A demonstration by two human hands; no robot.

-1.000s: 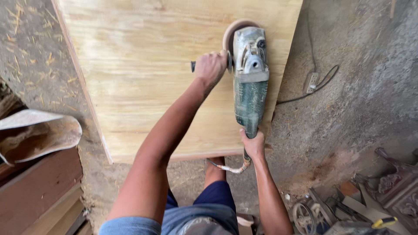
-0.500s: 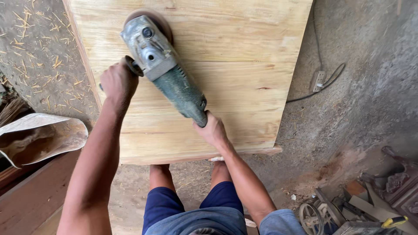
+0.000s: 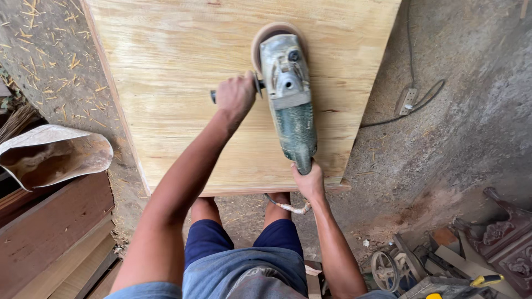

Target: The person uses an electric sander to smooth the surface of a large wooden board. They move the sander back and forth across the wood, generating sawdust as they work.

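From the head camera, looking straight down, the person stood at the near edge of a broad pale wooden panel (image 3: 221, 94) that lay flat and filled the upper middle of the view. On it rested a large green-bodied angle grinder (image 3: 289, 94) with a grey metal head, its round sanding disc (image 3: 271, 34) pressed flat to the wood towards the far end, right of the panel's middle. The left hand (image 3: 235, 95) was closed in a fist round the black side handle that stuck out leftwards from the grinder's head. The right hand (image 3: 308, 180) was wrapped round the tail of the body near the panel's front edge, its fingers curled under, and the worn cable (image 3: 288, 207) hung from there between the person's knees. By the look of it the work in hand was sanding the face of the panel, with the disc on the right-centre strip. A further pass would call for both grips kept firm, the disc held level so it did not dig in, and the cable kept off the edge. To the right, on the dusty floor, lay a socket block (image 3: 406, 101) with its dark lead. A curled sheet of bark-like material (image 3: 52, 155) sat at the left above stacked boards (image 3: 50, 232), and metal scraps and carved wood (image 3: 507, 243) lay at the lower right.
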